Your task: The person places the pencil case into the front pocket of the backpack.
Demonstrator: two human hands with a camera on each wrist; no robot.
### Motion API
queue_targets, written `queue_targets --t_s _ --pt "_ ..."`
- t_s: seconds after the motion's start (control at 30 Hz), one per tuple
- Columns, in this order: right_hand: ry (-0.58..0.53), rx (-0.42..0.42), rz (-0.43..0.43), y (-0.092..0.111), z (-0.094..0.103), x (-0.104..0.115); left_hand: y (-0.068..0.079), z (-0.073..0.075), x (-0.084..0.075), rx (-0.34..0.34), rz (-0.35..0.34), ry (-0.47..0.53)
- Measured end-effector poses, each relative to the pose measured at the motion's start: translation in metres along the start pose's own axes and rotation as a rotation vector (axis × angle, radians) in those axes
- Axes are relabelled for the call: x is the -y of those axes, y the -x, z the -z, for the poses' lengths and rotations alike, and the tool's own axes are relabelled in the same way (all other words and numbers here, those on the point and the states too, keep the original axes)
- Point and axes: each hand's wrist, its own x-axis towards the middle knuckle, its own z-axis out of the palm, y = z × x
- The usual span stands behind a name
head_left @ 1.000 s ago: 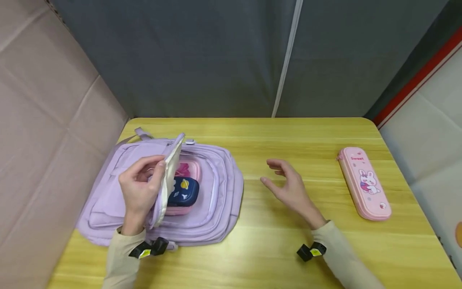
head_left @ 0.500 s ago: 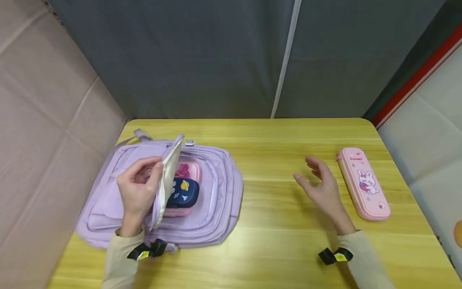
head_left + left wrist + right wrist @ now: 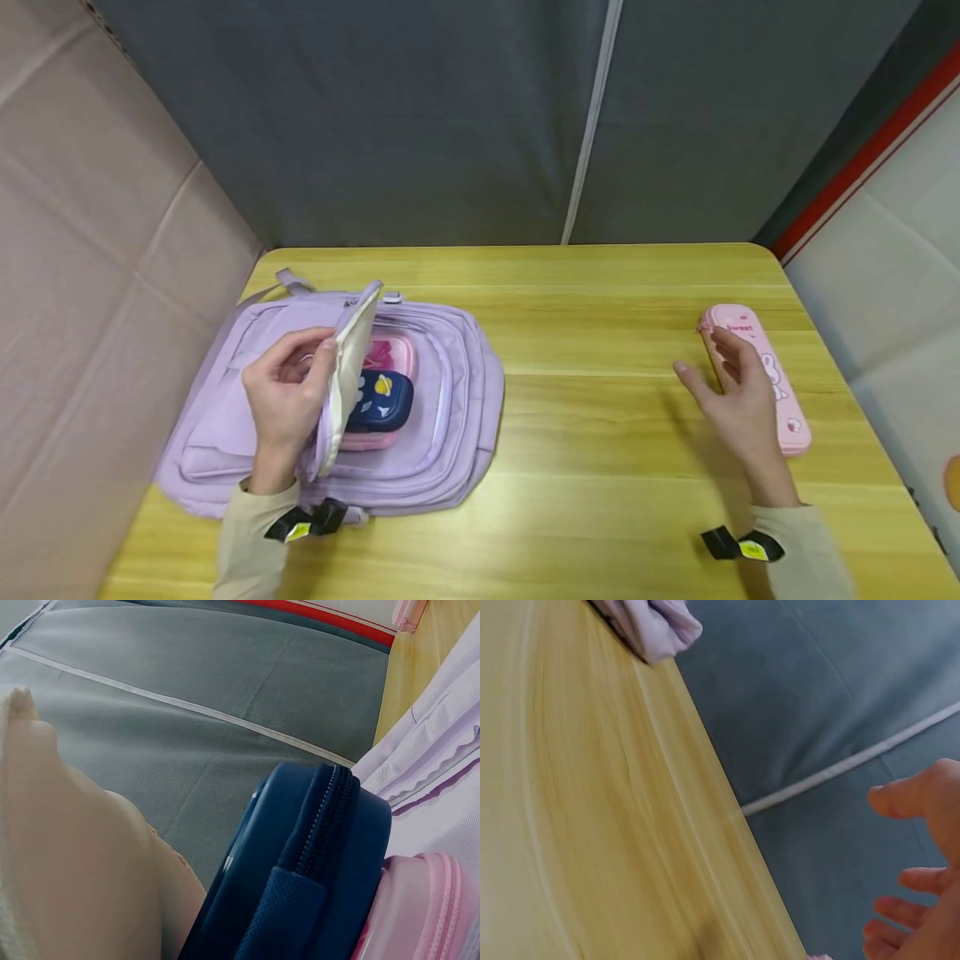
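A lavender backpack (image 3: 465, 400) lies flat at the left of the table. My left hand (image 3: 288, 400) pinches the edge of its pocket flap (image 3: 351, 375), lifting it to show a cream lining. Inside the pocket, a navy zip case (image 3: 384, 402) with a planet picture lies on a pink case (image 3: 405, 354); the left wrist view shows the navy case's zip (image 3: 322, 825) up close. At the right, my right hand (image 3: 742, 408) is spread above a pink pencil case (image 3: 795, 425) with a rabbit print, overlapping its left side in the head view. Nothing is between its fingers.
The wood-grain table (image 3: 585, 350) stretches between the backpack and the pink pencil case. A grey curtain (image 3: 420, 125) hangs along the back edge. Pale padded panels (image 3: 112, 292) stand on the left, with a white panel (image 3: 892, 292) on the right.
My right hand has travelled right across the table, from near the backpack to over the pink pencil case. My left hand keeps the flap raised in the same place.
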Motion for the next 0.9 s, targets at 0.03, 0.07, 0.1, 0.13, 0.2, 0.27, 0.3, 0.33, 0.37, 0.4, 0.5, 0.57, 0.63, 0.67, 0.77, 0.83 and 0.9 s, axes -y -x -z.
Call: queue_targets --t_s 0.03,0.07,0.1,0.13,0.2,0.27,0.3,0.33,0.37,0.4,0.5,0.57,0.63,0.67,0.77,0.83,0.9 --pt "0.020 -0.008 -0.017 0.001 0.003 -0.002 0.000 0.000 0.000 -0.001 0.001 0.002" --pt "0.044 -0.014 -0.034 0.001 0.006 -0.003 0.000 0.000 0.000 -0.001 0.002 0.001" --pt "0.063 -0.018 -0.050 0.002 0.010 -0.005 0.000 0.000 0.001 -0.001 0.002 0.001" --pt "0.079 -0.021 -0.065 0.002 0.013 -0.007 0.001 0.001 0.001 -0.001 0.003 0.002" --pt "0.107 -0.018 -0.091 0.003 0.021 -0.011 0.001 0.001 0.001 0.000 0.005 0.004" --pt "0.140 0.002 -0.118 0.004 0.029 -0.014 0.001 0.001 0.001 0.001 0.007 0.000" --pt "0.160 0.010 -0.131 0.004 0.032 -0.017 0.001 0.001 0.002 0.001 0.007 -0.001" --pt "0.187 0.013 -0.142 0.004 0.034 -0.019 0.001 0.001 0.002 0.000 0.007 -0.004" --pt "0.213 0.018 -0.151 0.004 0.036 -0.022 0.001 0.001 0.002 -0.001 0.008 -0.006" --pt "0.236 0.021 -0.161 0.004 0.038 -0.025 0.001 0.001 0.002 -0.002 0.009 -0.007" --pt "0.301 0.032 -0.172 0.005 0.040 -0.033 0.002 0.002 0.002 -0.003 0.014 -0.013" --pt "0.337 0.041 -0.164 0.006 0.041 -0.040 0.002 0.002 0.002 -0.002 0.018 -0.011" --pt "0.366 0.049 -0.157 0.007 0.042 -0.045 0.002 0.002 0.002 -0.003 0.019 -0.011" --pt "0.377 0.054 -0.154 0.007 0.042 -0.047 0.002 0.002 0.002 -0.005 0.019 -0.010" --pt "0.389 0.061 -0.158 0.008 0.042 -0.052 0.002 0.002 0.003 -0.007 0.015 -0.009" --pt "0.389 0.062 -0.163 0.008 0.043 -0.055 0.002 0.002 0.003 -0.006 0.012 -0.012" --pt "0.383 0.067 -0.172 0.010 0.044 -0.057 0.002 0.002 0.004 -0.002 0.012 -0.017"
